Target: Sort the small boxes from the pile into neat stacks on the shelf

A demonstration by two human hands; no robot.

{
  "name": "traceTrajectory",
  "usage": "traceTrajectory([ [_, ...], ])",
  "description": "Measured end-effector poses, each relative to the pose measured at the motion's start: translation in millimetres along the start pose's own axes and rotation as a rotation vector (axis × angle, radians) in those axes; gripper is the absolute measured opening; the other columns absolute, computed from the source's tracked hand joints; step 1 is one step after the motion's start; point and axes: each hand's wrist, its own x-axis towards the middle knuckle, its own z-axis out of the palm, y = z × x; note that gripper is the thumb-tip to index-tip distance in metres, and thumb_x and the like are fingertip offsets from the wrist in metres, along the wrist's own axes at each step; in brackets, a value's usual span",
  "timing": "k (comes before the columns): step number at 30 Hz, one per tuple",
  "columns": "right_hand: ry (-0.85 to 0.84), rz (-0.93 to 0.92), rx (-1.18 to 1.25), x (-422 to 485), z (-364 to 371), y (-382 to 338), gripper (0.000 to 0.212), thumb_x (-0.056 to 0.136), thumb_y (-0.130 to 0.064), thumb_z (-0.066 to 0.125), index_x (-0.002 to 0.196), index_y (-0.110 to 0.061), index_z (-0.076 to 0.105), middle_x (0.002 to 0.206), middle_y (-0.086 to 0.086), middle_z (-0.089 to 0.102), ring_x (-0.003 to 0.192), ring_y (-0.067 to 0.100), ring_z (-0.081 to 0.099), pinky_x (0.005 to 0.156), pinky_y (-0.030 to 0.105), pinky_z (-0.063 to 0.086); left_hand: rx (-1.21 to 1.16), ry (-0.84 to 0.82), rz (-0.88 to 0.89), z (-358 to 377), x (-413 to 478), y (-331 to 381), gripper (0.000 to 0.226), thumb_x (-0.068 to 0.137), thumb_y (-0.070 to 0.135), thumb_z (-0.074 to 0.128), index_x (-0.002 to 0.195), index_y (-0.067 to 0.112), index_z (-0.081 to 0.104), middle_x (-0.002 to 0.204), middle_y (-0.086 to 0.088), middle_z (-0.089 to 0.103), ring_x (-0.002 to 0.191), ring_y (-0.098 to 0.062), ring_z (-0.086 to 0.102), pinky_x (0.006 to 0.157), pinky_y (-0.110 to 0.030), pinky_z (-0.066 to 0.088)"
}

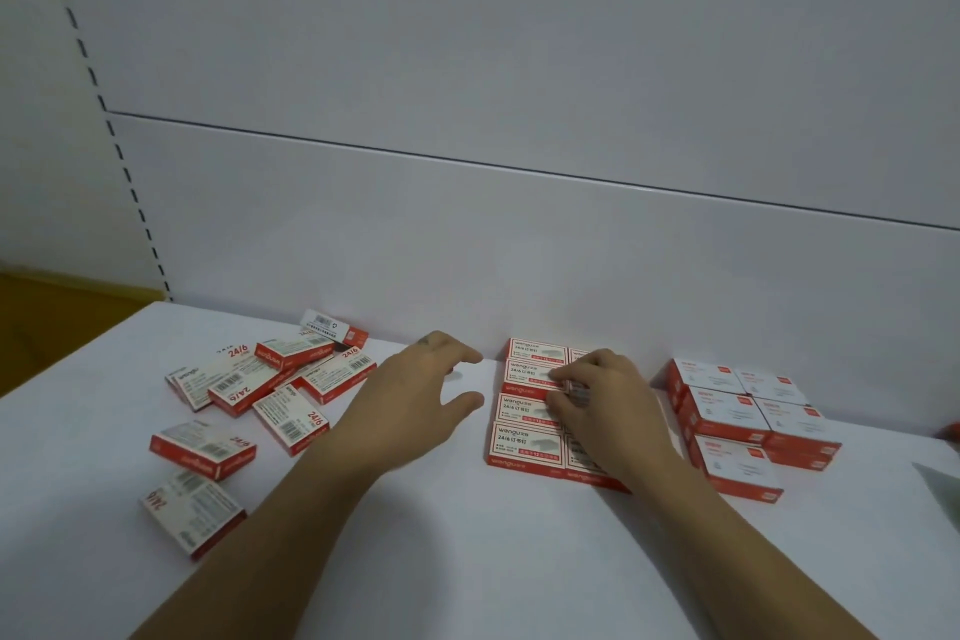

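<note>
One box atop the stacks sits pinched in right fingers; left fingers spread beside.

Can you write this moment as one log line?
left hand: open, empty | right hand: grips box on neat stack | pile: unsorted

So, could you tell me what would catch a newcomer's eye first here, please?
A loose pile of small red-and-white cardboard boxes sprawls on the left of the white shelf. At centre, the right hand rests on neat rows of matching boxes against the back panel, the open left hand beside them.
</note>
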Motion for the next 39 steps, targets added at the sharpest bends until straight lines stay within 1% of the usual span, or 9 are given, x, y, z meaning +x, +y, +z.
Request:
traceTrajectory([
  [6, 0.006, 0.016, 0.01, 2.0, 2.1, -2.3, 0.034, 0.088, -0.043, 0.06, 0.119, -0.029, 0.065, 0.119, -0.009, 0.055, 0.11, 0.01, 0.049, 0.088, 0.029, 0.047, 0.043, -0.022, -0.004, 4.0, -0.6, 1.4, 0.042, 0.087, 0.043, 0.061, 0.127, 0.035, 0.051, 0.135, 0.014, 0.047, 0.116, -0.009, 0.051, 0.098, -0.03, 0.045],
  [12, 0.015, -0.017, -0.056, -2.0, -5.5, -14.3, 0.04, 0.087, -0.045, 0.057, 0.125, -0.032, 0.059, 0.123, -0.006, 0.055, 0.114, 0.015, 0.045, 0.095, 0.031, 0.04, 0.11, 0.098, -0.016, -19.4, 3.6, -19.3, 0.042, 0.086, 0.042, 0.063, 0.126, 0.033, 0.053, 0.13, 0.012, 0.051, 0.115, -0.012, 0.052, 0.094, -0.032, 0.045],
  [15, 0.044, -0.137, -0.019, -0.8, -6.6, -48.0, 0.049, 0.085, -0.046, 0.057, 0.132, -0.031, 0.052, 0.127, -0.002, 0.053, 0.116, 0.019, 0.044, 0.099, 0.033, 0.035, 0.257, 0.106, -0.125, -41.0, 4.8, -36.0, 0.05, 0.084, 0.046, 0.063, 0.131, 0.033, 0.049, 0.135, 0.007, 0.05, 0.12, -0.017, 0.047, 0.097, -0.036, 0.04],
  [18, 0.016, -0.24, 0.024, 2.2, -0.9, -89.2, 0.057, 0.086, -0.048, 0.056, 0.139, -0.029, 0.043, 0.134, -0.001, 0.047, 0.123, 0.019, 0.04, 0.102, 0.034, 0.032, 0.31, 0.169, -0.269, -60.1, 2.4, -49.7, 0.057, 0.082, 0.049, 0.064, 0.133, 0.034, 0.046, 0.139, 0.003, 0.049, 0.122, -0.021, 0.046, 0.099, -0.039, 0.039],
  [24, -0.12, -0.24, 0.103, 5.8, 18.2, -131.0, 0.059, 0.09, -0.046, 0.052, 0.143, -0.026, 0.035, 0.144, -0.002, 0.037, 0.13, 0.018, 0.034, 0.108, 0.036, 0.028, 0.357, 0.166, -0.55, -83.1, -4.9, -79.9, 0.071, 0.076, 0.058, 0.065, 0.137, 0.034, 0.038, 0.142, -0.001, 0.044, 0.126, -0.024, 0.043, 0.104, -0.047, 0.033],
  [31, -0.181, -0.233, 0.146, 10.8, 28.4, -132.1, 0.056, 0.091, -0.044, 0.051, 0.142, -0.027, 0.035, 0.143, -0.004, 0.038, 0.129, 0.016, 0.034, 0.105, 0.031, 0.028, 0.302, 0.144, -0.647, -75.7, -2.3, -96.1, 0.071, 0.074, 0.06, 0.066, 0.134, 0.03, 0.042, 0.131, 0.0, 0.054, 0.118, -0.021, 0.05, 0.098, -0.043, 0.039],
  [36, -0.179, -0.225, 0.166, 12.2, 29.3, -124.1, 0.055, 0.091, -0.044, 0.051, 0.141, -0.028, 0.036, 0.142, -0.006, 0.038, 0.129, 0.015, 0.035, 0.107, 0.031, 0.029, 0.391, 0.065, -0.624, -79.1, 0.8, -97.1, 0.05, 0.077, 0.056, 0.066, 0.118, 0.031, 0.054, 0.114, 0.005, 0.062, 0.106, -0.015, 0.048, 0.095, -0.039, 0.032],
  [38, -0.179, -0.213, 0.166, 12.4, 30.3, -121.5, 0.055, 0.091, -0.044, 0.051, 0.141, -0.028, 0.036, 0.142, -0.006, 0.039, 0.128, 0.015, 0.036, 0.108, 0.032, 0.03, 0.34, 0.107, -0.59, -80.7, 0.4, -94.4, 0.042, 0.077, 0.049, 0.07, 0.112, 0.031, 0.057, 0.108, 0.007, 0.064, 0.094, -0.01, 0.049, 0.094, -0.037, 0.033],
  [39, -0.176, -0.21, 0.166, 12.2, 30.7, -120.8, 0.055, 0.09, -0.044, 0.051, 0.141, -0.028, 0.036, 0.142, -0.006, 0.039, 0.128, 0.015, 0.037, 0.108, 0.033, 0.031, 0.265, 0.132, -0.57, -81.2, -0.6, -92.3, 0.04, 0.075, 0.044, 0.074, 0.11, 0.032, 0.058, 0.106, 0.008, 0.065, 0.089, -0.009, 0.052, 0.092, -0.035, 0.038],
])
